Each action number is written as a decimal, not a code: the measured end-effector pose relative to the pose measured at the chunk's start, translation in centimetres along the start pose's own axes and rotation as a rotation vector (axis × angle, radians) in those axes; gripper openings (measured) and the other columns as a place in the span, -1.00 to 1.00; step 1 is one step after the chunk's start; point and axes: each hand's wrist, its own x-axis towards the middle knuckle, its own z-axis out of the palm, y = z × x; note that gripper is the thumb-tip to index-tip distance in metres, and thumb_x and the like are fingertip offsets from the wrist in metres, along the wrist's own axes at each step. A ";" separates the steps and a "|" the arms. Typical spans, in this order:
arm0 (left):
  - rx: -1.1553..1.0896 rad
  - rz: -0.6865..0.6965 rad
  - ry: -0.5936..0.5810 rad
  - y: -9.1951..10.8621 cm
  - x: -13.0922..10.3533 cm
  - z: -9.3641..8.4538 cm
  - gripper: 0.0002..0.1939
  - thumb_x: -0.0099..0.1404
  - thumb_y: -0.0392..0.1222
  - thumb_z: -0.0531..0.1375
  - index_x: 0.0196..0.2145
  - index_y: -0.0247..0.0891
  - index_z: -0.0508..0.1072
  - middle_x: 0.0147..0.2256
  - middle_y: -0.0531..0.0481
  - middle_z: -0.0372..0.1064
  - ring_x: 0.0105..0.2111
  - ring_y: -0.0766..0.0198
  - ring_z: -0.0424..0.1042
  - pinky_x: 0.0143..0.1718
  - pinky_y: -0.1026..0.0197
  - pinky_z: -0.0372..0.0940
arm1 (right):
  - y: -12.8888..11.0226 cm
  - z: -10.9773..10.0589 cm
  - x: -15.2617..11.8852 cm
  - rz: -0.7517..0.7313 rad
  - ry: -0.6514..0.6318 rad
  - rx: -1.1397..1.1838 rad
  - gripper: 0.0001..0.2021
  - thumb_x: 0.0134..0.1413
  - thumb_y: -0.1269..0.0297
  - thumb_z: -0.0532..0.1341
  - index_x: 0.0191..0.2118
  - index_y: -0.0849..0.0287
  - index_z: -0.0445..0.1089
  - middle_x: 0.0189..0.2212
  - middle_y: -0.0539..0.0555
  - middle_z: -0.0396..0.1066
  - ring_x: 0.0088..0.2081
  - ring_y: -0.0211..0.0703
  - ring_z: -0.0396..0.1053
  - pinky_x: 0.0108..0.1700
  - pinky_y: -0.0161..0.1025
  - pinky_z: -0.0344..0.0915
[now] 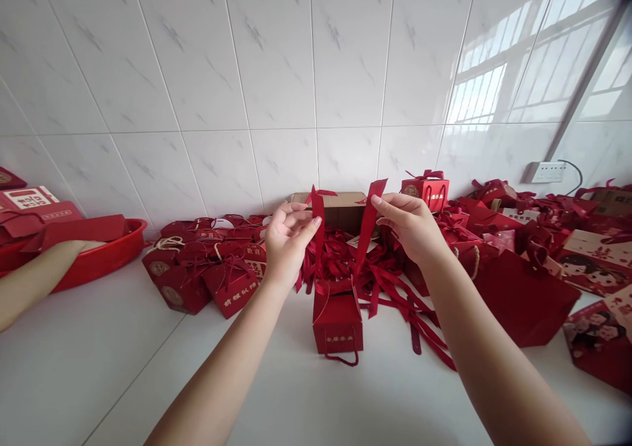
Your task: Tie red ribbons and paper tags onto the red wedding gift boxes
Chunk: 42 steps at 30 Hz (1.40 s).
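Your left hand and right hand are bare, with slim fingers and smooth backs. The nails on your thumbs look short and rounded. Your left forearm and right forearm are bare too, smooth and slender, narrow at the wrists and gradually broader towards the near edge of your view.
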 end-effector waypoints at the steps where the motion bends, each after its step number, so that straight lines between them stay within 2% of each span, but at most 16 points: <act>1: 0.005 -0.003 0.000 -0.1 -0.1 -0.1 -0.66 0.02 -0.27 0.39 -0.24 -0.21 0.41 -0.35 0.04 0.47 -0.29 0.33 0.48 -0.17 0.27 0.37 | 0.0 0.0 0.0 0.000 0.002 -0.003 -0.77 -0.11 0.03 0.39 -0.44 0.08 0.55 -0.42 0.00 0.49 -0.35 -0.22 0.38 -0.30 -0.28 0.29; 9: 0.018 0.009 0.016 0.0 -0.2 -0.3 -0.68 0.01 -0.26 0.40 -0.26 -0.21 0.41 -0.36 0.05 0.48 -0.31 0.33 0.48 -0.17 0.26 0.36 | -0.3 0.1 0.3 -0.012 0.023 -0.006 -0.76 -0.11 0.02 0.38 -0.47 0.09 0.53 -0.44 0.00 0.48 -0.38 -0.24 0.38 -0.32 -0.28 0.29; 15: -0.013 0.051 0.039 0.8 0.5 0.1 -0.67 0.00 -0.27 0.40 -0.28 -0.22 0.41 -0.38 0.06 0.47 -0.33 0.33 0.48 -0.15 0.24 0.36 | -0.2 0.1 0.2 -0.006 0.016 -0.002 -0.79 -0.10 0.06 0.39 -0.48 0.08 0.53 -0.45 -0.01 0.47 -0.39 -0.26 0.36 -0.32 -0.29 0.27; 26: -0.040 0.036 0.051 1.1 0.6 0.6 -0.68 -0.01 -0.27 0.40 -0.30 -0.23 0.41 -0.38 0.05 0.48 -0.34 0.33 0.48 -0.17 0.24 0.36 | -0.4 0.5 0.1 -0.012 -0.005 -0.001 -0.77 -0.12 0.03 0.39 -0.48 0.08 0.54 -0.47 -0.02 0.47 -0.38 -0.26 0.36 -0.30 -0.29 0.27; 34: -0.040 0.057 0.036 1.4 0.6 0.8 -0.70 0.02 -0.32 0.39 -0.29 -0.26 0.41 -0.38 0.06 0.48 -0.34 0.37 0.48 -0.20 0.31 0.37 | -0.4 0.5 0.1 -0.008 -0.015 0.002 -0.76 -0.10 0.05 0.39 -0.45 0.13 0.54 -0.45 -0.01 0.46 -0.36 -0.27 0.35 -0.29 -0.32 0.27; 42: -0.042 0.057 0.041 1.6 0.5 1.0 -0.68 0.02 -0.31 0.39 -0.28 -0.25 0.39 -0.38 0.06 0.49 -0.34 0.36 0.50 -0.20 0.30 0.37 | -0.7 0.6 -0.1 -0.009 -0.017 0.026 -0.80 -0.08 0.09 0.39 -0.46 0.11 0.54 -0.47 -0.03 0.48 -0.38 -0.31 0.38 -0.30 -0.35 0.29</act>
